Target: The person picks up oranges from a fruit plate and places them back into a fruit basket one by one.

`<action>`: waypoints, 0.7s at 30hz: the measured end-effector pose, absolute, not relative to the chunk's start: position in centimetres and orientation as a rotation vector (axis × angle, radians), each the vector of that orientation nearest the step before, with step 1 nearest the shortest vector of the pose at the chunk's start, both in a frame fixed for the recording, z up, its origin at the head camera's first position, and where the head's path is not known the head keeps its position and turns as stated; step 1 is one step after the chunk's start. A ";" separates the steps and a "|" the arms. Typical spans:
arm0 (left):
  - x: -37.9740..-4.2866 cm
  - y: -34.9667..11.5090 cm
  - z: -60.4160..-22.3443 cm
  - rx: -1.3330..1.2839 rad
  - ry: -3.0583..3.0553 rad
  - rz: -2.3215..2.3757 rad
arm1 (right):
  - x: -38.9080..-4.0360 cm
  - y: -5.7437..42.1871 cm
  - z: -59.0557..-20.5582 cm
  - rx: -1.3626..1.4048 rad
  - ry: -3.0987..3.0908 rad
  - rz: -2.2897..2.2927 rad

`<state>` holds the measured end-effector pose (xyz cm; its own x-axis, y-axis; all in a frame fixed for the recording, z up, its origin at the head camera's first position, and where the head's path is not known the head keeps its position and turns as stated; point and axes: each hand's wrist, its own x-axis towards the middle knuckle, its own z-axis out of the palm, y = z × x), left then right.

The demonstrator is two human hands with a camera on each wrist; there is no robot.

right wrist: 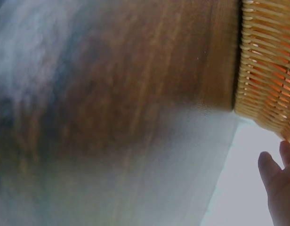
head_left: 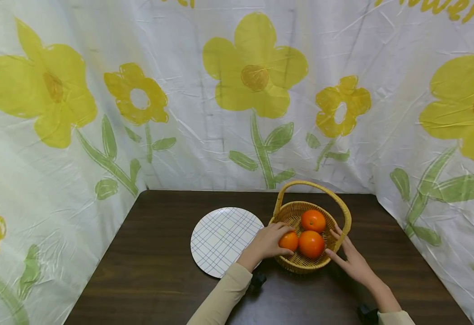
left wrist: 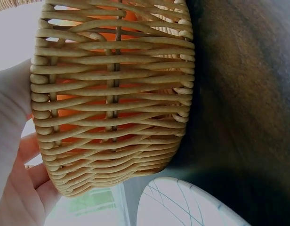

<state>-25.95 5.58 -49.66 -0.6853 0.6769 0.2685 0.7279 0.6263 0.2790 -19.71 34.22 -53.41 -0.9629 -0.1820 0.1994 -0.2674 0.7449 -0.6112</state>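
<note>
A round wicker basket [head_left: 302, 267] with a tall arched handle [head_left: 314, 184] stands on the table and holds an orange [head_left: 311, 244] at the front and another orange [head_left: 313, 220] behind it. My left hand [head_left: 266, 243] reaches over the basket's left rim, fingers and thumb curved round a third orange [head_left: 288, 241] inside. In the left wrist view the woven wall [left wrist: 112, 94] hides most of the fruit. At the basket's right side, my right hand [head_left: 352, 262] has its fingers extended along the rim near the handle's base, thumb at the front.
To the left of the basket lies a round white plate [head_left: 225, 239] with a blue grid pattern, partly under my left forearm in the head view. The dark wooden table [head_left: 151, 271] ends at a white curtain [head_left: 192, 149] printed with yellow flowers.
</note>
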 end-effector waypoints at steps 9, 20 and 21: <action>-26.2 5.7 -49.5 -1.169 -2.764 -0.551 | -19.9 34.3 -53.4 0.356 -2.821 1.028; -26.3 5.6 -49.4 -1.195 -2.784 -0.517 | -19.9 34.4 -53.0 0.380 -2.848 0.961; -26.3 5.6 -49.4 -1.198 -2.784 -0.518 | -19.9 34.4 -53.0 0.385 -2.848 0.958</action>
<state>-26.30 5.57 -49.44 -0.6945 0.6935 0.1915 0.7160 0.6401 0.2786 -19.92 34.42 -53.04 -0.9616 -0.2026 0.1851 -0.2733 0.7684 -0.5786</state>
